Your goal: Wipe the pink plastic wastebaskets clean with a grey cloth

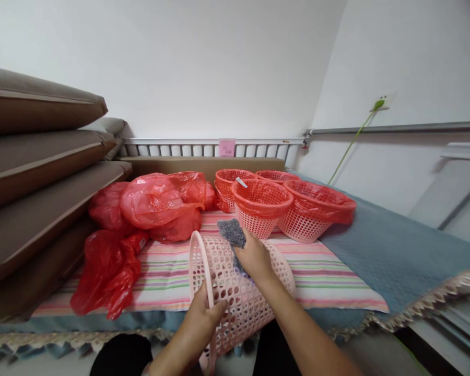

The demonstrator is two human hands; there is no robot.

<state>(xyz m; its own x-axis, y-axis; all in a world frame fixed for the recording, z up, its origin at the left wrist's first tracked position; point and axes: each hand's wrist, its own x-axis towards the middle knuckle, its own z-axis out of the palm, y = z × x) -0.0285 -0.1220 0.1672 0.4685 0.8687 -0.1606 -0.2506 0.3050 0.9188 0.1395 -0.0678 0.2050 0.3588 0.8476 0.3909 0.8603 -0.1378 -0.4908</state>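
Observation:
A pale pink perforated plastic basket (254, 303) lies on its side at the front edge of the striped cloth, its mouth facing left. My left hand (203, 316) grips its rim, thumb outside and the other fingers inside the mouth. Pressed to the upper side of the basket is a grey fuzzy cloth (232, 233), which my right hand (255, 256) holds bunched in its fingers. Just beyond stands an upright pink basket (258, 224) with a red plastic bag lining it.
Several more bag-lined baskets, one a wide basket (305, 230), stand behind. Red plastic bags (160, 203) pile at left on the striped cloth (164, 277). Stacked brown cushions (43, 188) rise at far left. A radiator (172, 150) and wall pipe (399, 128) border the back and right.

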